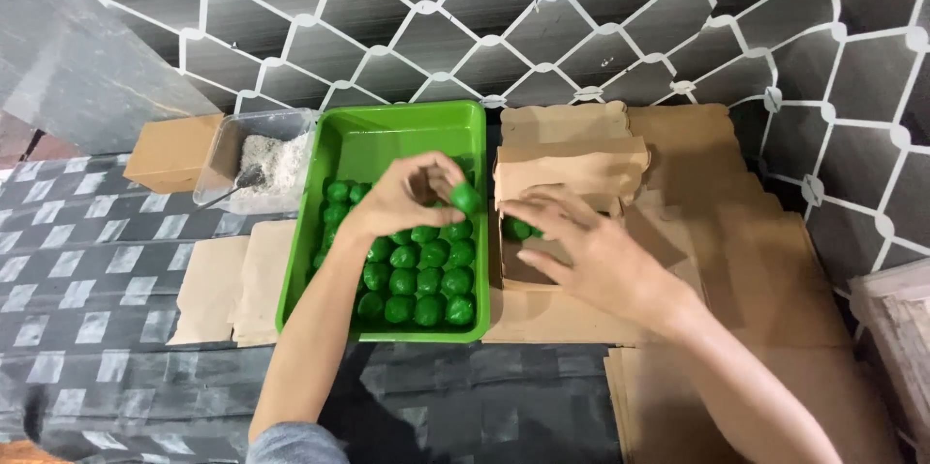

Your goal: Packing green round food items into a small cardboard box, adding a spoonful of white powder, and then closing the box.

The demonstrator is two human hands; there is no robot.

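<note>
Cardboard-covered table [775, 309], L hand [407, 198] pinching green ball [465, 198], R hand [591, 251] flat on box [542, 265]

Both forearms are bare from wrist to elbow, and the left hand [405, 195] and right hand [581, 249] wear no gloves, rings or watch that can be seen. A grey sleeve [291, 445] edge shows at the left upper arm, at the bottom of the view.

One head-worn camera looks steeply down from close above the counter [97, 261], facing the patterned wall [581, 18]; the green tray [407, 130] sits mid-frame.
</note>
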